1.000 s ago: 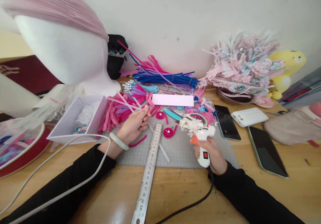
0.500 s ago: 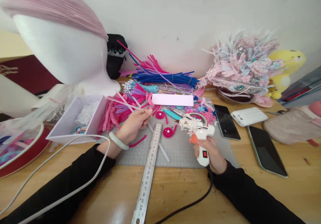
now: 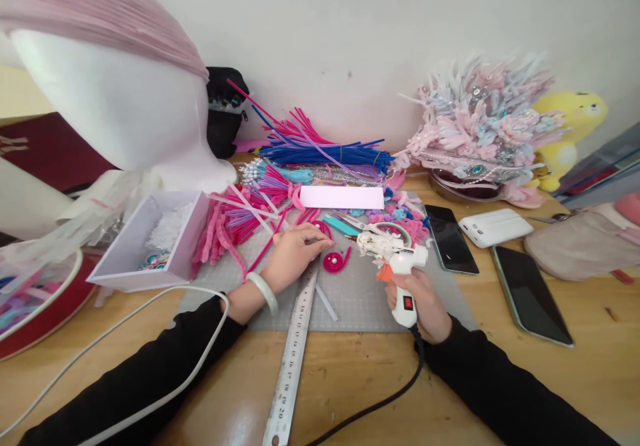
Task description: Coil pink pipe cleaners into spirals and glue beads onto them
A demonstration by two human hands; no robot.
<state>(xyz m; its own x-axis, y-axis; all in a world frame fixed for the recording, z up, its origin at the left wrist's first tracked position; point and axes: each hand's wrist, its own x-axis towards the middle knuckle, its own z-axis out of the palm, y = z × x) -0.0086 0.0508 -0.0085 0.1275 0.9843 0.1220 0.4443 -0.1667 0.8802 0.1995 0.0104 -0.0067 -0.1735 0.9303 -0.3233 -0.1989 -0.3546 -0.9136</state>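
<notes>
My right hand [image 3: 423, 303] grips a white hot glue gun [image 3: 403, 259] with an orange trigger and a red switch, its nozzle pointing left above the mat. White residue coats its front. My left hand [image 3: 297, 253], a pale bangle on its wrist, is over the top of a steel ruler [image 3: 295, 339] with fingers bent and drawn together. What they hold, if anything, is hidden. A magenta coil with a white bead [image 3: 334, 261] lies just right of the fingertips. Another magenta coil [image 3: 320, 226] is partly covered by the hand. A magenta stem [image 3: 265, 246] lies behind it.
A grey cutting mat [image 3: 370, 306] bears scissors [image 3: 370, 225], a white strip [image 3: 341, 197] and many pipe cleaners [image 3: 325, 156]. At left stand a bead box [image 3: 175, 259] and a white mannequin head [image 3: 130, 99]. Phones [image 3: 533, 293] and a white power bank [image 3: 496, 228] lie right.
My left hand has moved right and down, from above the mat to beside the magenta coils, covering the ruler's top end. My right hand and the glue gun have hardly moved.
</notes>
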